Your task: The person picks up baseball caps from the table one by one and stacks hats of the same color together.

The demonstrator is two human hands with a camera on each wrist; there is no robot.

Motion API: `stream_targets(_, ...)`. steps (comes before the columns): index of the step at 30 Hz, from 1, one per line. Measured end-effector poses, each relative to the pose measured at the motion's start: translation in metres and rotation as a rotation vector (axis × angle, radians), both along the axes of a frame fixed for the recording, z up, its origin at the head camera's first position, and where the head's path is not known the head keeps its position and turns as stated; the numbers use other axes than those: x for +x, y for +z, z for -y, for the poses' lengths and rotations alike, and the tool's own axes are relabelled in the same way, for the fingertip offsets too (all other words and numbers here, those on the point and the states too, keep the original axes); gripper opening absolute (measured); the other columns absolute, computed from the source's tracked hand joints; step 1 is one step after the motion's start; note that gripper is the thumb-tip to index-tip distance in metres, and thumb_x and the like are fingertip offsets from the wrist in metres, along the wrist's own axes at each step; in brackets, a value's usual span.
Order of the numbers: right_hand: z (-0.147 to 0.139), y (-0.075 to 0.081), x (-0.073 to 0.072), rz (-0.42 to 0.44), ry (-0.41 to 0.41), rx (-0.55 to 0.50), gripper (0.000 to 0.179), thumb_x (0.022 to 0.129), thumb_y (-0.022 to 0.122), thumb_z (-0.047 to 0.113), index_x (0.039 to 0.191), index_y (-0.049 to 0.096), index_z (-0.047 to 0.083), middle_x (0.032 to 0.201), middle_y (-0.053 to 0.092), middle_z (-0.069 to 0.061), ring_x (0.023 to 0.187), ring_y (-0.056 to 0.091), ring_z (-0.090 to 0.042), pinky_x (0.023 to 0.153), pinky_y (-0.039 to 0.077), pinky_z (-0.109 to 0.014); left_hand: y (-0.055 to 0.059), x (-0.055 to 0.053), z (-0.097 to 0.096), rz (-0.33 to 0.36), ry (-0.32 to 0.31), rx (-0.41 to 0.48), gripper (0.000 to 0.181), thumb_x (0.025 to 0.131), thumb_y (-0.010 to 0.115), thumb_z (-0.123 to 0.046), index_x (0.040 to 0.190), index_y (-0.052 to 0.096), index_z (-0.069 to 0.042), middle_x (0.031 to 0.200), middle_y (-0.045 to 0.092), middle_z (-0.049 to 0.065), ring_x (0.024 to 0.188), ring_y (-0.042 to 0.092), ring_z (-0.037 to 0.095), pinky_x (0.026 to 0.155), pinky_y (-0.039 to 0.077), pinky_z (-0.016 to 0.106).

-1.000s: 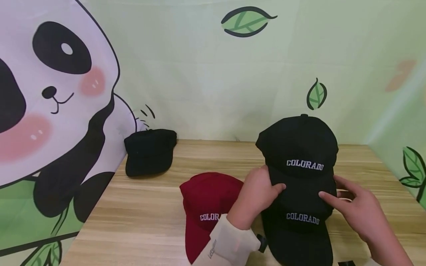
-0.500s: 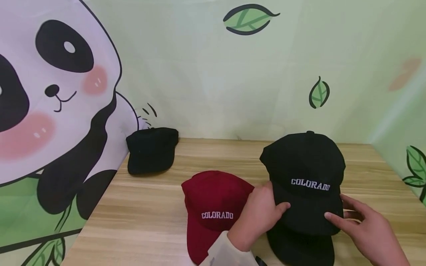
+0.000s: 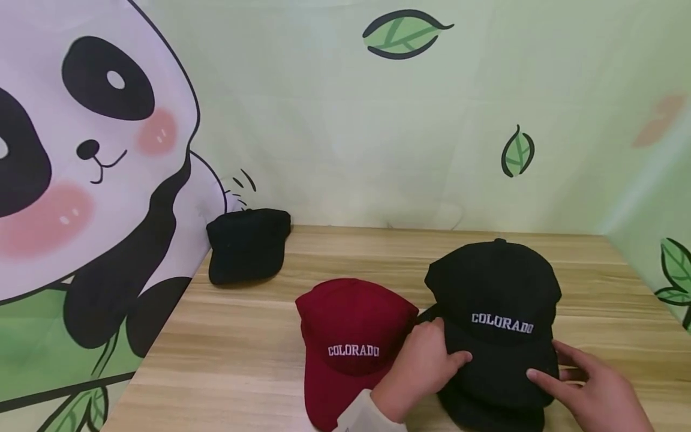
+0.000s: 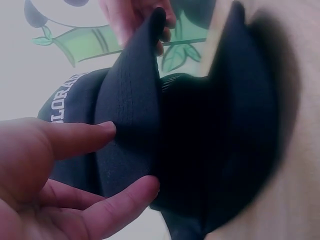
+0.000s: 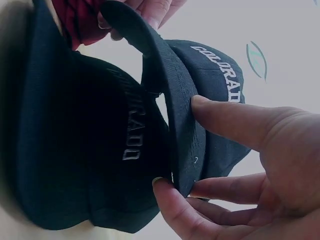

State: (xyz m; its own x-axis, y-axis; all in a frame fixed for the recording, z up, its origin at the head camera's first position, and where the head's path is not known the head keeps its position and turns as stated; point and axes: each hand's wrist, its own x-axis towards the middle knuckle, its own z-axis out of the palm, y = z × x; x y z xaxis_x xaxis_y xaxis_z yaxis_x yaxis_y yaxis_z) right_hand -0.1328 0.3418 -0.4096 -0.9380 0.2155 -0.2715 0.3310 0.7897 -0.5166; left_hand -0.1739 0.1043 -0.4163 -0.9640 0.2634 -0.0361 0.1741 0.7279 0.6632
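Note:
Both hands hold the brim of an upper black cap (image 3: 491, 288) with white COLORADO lettering. My left hand (image 3: 423, 360) pinches the brim's left side, thumb on top and fingers beneath. The brim's right side is between the thumb and fingers of my right hand (image 3: 591, 384). Under it sits a lower black cap (image 3: 486, 414), its front brim showing in the head view. In the right wrist view the lower cap (image 5: 75, 150) also bears COLORADO lettering, and a gap shows between the two brims. Beside my left hand lies a red COLORADO cap (image 3: 351, 318), partly covered by the wrist.
Another black cap (image 3: 248, 246) lies at the back left of the wooden table (image 3: 232, 348). A green printed backdrop (image 3: 324, 120) with a panda and leaves rises behind and to the sides.
Both hands have lowered the upper black cap over the lower one, covering the lower cap's lettering in the head view. More of the red cap shows. The back-left cap stays put.

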Motion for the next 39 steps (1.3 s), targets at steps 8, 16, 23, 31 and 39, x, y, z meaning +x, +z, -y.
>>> stream_targets(8, -0.006, -0.025, 0.003, 0.09, 0.031, 0.021, 0.116, 0.069, 0.065, 0.076, 0.141, 0.036, -0.011, 0.123, 0.056, -0.034, 0.096, 0.063, -0.037, 0.078, 0.053, -0.046, -0.016, 0.009, -0.001, 0.064, 0.006, -0.012, 0.048, 0.077, 0.08, -0.039, 0.108, 0.062, -0.006, 0.103, 0.068, 0.006, 0.09, 0.062, 0.014, 0.084, 0.052, 0.029)
stream_targets(16, -0.002, -0.038, 0.007, 0.105, 0.036, 0.032, 0.113, 0.066, 0.071, 0.073, 0.134, 0.044, -0.013, 0.115, 0.061, -0.031, 0.088, 0.065, -0.028, 0.079, 0.053, -0.045, -0.032, 0.013, 0.007, 0.073, -0.054, 0.031, 0.033, 0.078, 0.079, -0.034, 0.094, 0.066, -0.009, 0.084, 0.066, -0.002, 0.074, 0.055, 0.008, 0.071, 0.047, 0.023)
stream_targets(23, 0.002, -0.042, 0.01, 0.112, 0.042, 0.005, 0.109, 0.066, 0.074, 0.068, 0.13, 0.047, -0.016, 0.106, 0.067, -0.026, 0.082, 0.068, -0.022, 0.075, 0.055, -0.042, -0.034, 0.013, 0.009, 0.076, -0.1, -0.048, 0.027, 0.079, 0.078, -0.034, 0.081, 0.067, -0.01, 0.068, 0.059, -0.004, 0.068, 0.049, 0.009, 0.064, 0.04, 0.022)
stream_targets(31, 0.0, -0.052, 0.013, 0.135, 0.049, 0.005, 0.104, 0.067, 0.075, 0.067, 0.128, 0.05, -0.014, 0.097, 0.07, -0.018, 0.08, 0.07, -0.023, 0.073, 0.055, -0.043, -0.029, 0.014, 0.008, 0.159, -0.13, -0.119, 0.037, 0.081, 0.076, -0.034, 0.057, 0.059, -0.012, 0.052, 0.049, -0.001, 0.062, 0.043, 0.011, 0.06, 0.034, 0.022)
stream_targets(39, 0.0, -0.054, 0.013, 0.175, 0.146, 0.068, 0.099, 0.075, 0.069, 0.065, 0.13, 0.048, -0.015, 0.099, 0.07, -0.017, 0.082, 0.07, -0.024, 0.075, 0.054, -0.045, -0.027, 0.013, 0.005, 0.142, -0.172, -0.2, 0.041, 0.082, 0.076, -0.035, 0.053, 0.059, -0.011, 0.052, 0.05, 0.0, 0.061, 0.043, 0.01, 0.058, 0.034, 0.022)
